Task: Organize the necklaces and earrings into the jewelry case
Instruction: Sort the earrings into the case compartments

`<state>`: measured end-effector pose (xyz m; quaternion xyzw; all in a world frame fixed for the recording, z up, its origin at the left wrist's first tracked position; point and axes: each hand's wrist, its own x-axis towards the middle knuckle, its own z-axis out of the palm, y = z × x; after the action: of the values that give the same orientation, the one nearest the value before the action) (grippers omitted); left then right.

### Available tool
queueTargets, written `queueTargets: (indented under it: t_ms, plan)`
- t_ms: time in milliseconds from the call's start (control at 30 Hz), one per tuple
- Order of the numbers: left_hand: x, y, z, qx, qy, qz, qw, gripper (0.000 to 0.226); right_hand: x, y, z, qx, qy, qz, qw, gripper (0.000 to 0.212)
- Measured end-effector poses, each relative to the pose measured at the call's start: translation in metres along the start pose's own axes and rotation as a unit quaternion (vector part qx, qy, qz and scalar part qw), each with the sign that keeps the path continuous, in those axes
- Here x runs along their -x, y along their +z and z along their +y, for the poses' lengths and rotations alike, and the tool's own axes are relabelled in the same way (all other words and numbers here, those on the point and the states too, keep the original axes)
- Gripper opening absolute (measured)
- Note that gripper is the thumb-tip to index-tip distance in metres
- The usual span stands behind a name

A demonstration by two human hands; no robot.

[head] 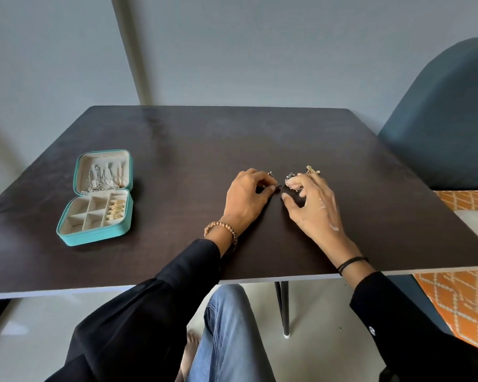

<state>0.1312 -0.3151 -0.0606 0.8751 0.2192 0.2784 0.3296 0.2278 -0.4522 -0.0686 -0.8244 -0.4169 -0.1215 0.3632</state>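
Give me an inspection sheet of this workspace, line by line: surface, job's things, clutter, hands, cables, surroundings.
Surface: dark brown wooden table.
Job's things: teal jewelry case open at the left; silver chains in its lid; gold earrings in the tray's right column, other compartments look empty; loose jewelry cluster and gold piece centre-right.
Clutter: nothing seen.
Grippers: left hand pinches a small dark piece; right hand has fingers resting on the cluster, thumb apart.
Cables: nothing seen.
Surroundings: grey-blue wall, blue upholstered chair at right, orange patterned rug.
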Motion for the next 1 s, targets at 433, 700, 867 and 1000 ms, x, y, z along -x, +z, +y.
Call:
queueTargets:
  t_ms: [433, 700, 867, 1000]
  plan:
    - [0.002, 0.002, -0.002, 0.029, -0.014, 0.032, 0.999, 0.014, -0.005, 0.003, -0.014, 0.131, -0.087, -0.004, 0.987, 0.022]
    - [0.006, -0.001, 0.002, 0.005, 0.011, 0.003, 1.0, 0.023, -0.006, 0.007, -0.01, 0.139, -0.109, 0.003, 0.984, 0.017]
    - [0.006, -0.002, 0.002, 0.015, -0.003, 0.0, 1.0, 0.018, -0.006, 0.005, -0.011, 0.117, -0.115, -0.018, 0.986, 0.019]
    - [0.003, 0.0, -0.001, 0.038, -0.028, 0.008, 0.999, 0.014, -0.007, 0.004, -0.01, 0.084, -0.091, -0.028, 0.992, 0.018]
